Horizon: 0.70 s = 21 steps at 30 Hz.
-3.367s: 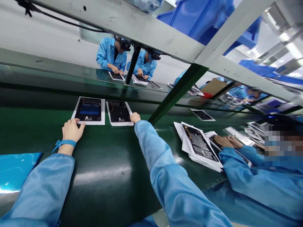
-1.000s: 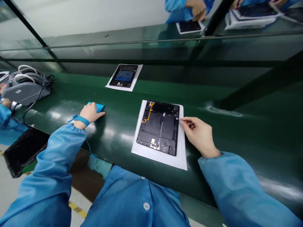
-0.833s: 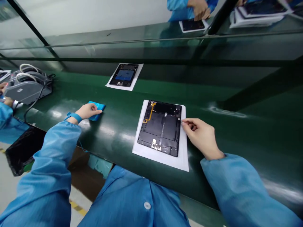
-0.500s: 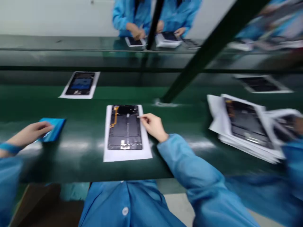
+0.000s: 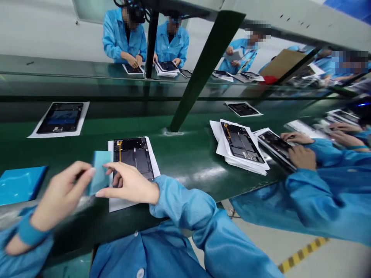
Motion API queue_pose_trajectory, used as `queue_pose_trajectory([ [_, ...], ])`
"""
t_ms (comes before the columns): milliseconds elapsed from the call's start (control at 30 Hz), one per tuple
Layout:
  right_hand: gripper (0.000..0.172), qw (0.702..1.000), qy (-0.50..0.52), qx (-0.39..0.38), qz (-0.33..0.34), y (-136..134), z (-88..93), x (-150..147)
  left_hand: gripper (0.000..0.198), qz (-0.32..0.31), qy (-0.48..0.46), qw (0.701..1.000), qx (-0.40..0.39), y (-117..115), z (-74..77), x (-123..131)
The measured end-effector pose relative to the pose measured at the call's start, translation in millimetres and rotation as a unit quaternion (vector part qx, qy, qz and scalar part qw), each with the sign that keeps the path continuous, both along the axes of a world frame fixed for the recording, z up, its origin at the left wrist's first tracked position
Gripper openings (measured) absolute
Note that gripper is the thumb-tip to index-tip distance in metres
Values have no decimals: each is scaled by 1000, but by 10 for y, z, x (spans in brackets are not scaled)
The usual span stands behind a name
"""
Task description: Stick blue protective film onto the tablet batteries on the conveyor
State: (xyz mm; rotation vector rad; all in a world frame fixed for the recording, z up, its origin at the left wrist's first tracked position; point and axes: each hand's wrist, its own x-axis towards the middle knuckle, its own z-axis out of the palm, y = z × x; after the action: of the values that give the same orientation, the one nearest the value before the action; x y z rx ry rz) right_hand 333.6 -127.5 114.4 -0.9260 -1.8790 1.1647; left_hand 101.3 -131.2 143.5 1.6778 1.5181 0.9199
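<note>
My left hand (image 5: 65,189) pinches the left edge of a small translucent light-blue film sheet (image 5: 99,179), raised above the green bench. Just to its right is my right hand (image 5: 131,183), its thumb and fingers apart and overlapping the film's right side; whether they touch it I cannot tell. Behind the film and this hand lies an opened tablet (image 5: 140,154) with dark innards and an orange ribbon cable, on a white paper sheet (image 5: 116,204). The hand and film hide its lower left part. A shiny blue stack of film (image 5: 21,184) lies at far left.
Another tablet on paper (image 5: 62,117) lies at the back left. A green post (image 5: 191,85) slants up from the bench (image 5: 185,154). To the right stands a pile of papers topped by a tablet (image 5: 242,143), beside a co-worker's hands (image 5: 301,150). More co-workers sit opposite.
My left hand has moved right from the blue stack, now with a film sheet. My right hand has left the tablet's right edge and come over to the film. The view has swung right.
</note>
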Motion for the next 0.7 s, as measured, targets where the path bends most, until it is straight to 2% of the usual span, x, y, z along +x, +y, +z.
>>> queue_pose_trajectory([
  [67,69,1000,6,-21,-6,-46,7,-82,33,-94,25,995,14,20,-73,268],
  [133,64,998,28,-49,-11,-55,-21,-69,36,-154,20,988,4,38,-126,419],
  [300,62,986,90,-139,5,-58,-112,77,37,-194,3,981,-4,20,-161,431],
  [400,51,978,113,-177,8,-73,-153,100,36,-193,4,981,11,-7,-158,432],
  [500,35,980,95,-174,-28,-85,-191,99,35,-183,12,983,24,-9,-152,438],
  [600,24,987,36,-102,-116,-73,-216,171,31,-140,60,986,69,48,-101,348],
  [700,22,964,44,-71,-254,-17,-226,360,27,-61,123,982,130,174,16,106],
])
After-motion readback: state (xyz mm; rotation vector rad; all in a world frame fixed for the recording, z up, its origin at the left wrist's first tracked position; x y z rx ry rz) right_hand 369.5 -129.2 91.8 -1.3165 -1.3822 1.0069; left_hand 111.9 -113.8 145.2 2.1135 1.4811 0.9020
